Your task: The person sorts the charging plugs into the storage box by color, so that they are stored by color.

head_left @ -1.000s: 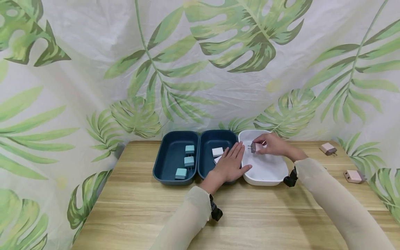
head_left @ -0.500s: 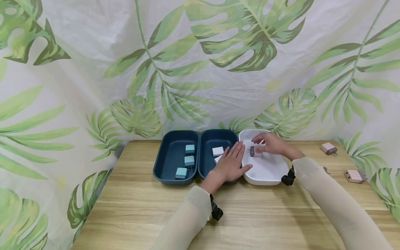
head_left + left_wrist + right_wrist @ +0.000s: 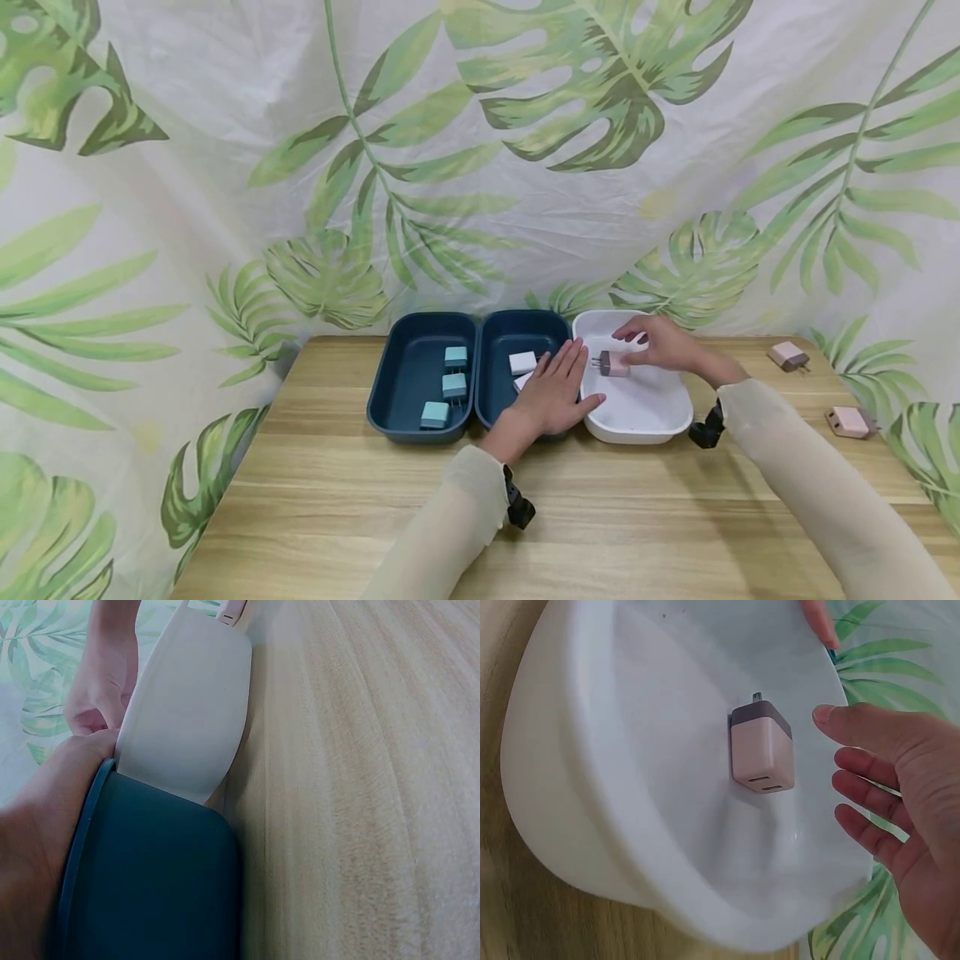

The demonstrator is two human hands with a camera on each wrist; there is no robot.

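Observation:
A pink-and-grey USB charger plug (image 3: 761,754) lies on the floor of the white tray (image 3: 637,421), its prongs pointing left in the head view. My right hand (image 3: 663,343) hovers over this tray, fingers loosely bent. In the right wrist view a gap separates the fingertips from the charger, so nothing is held. My left hand (image 3: 546,400) lies flat with spread fingers across the middle dark blue tray (image 3: 517,325), fingertips at the white tray's near rim. Partly under the left hand, white charger plugs (image 3: 522,363) sit in the middle tray.
A second dark blue tray (image 3: 405,375) on the left holds three mint charger plugs (image 3: 435,415). Two more pink chargers, one farther back (image 3: 788,357) and another nearer (image 3: 850,422), lie at the wooden table's (image 3: 600,517) right edge. A leaf-patterned cloth (image 3: 450,208) hangs behind.
My right hand has let go of the pink charger, leaving it in the white tray, and has drawn slightly back to the right. The left hand has stayed in place.

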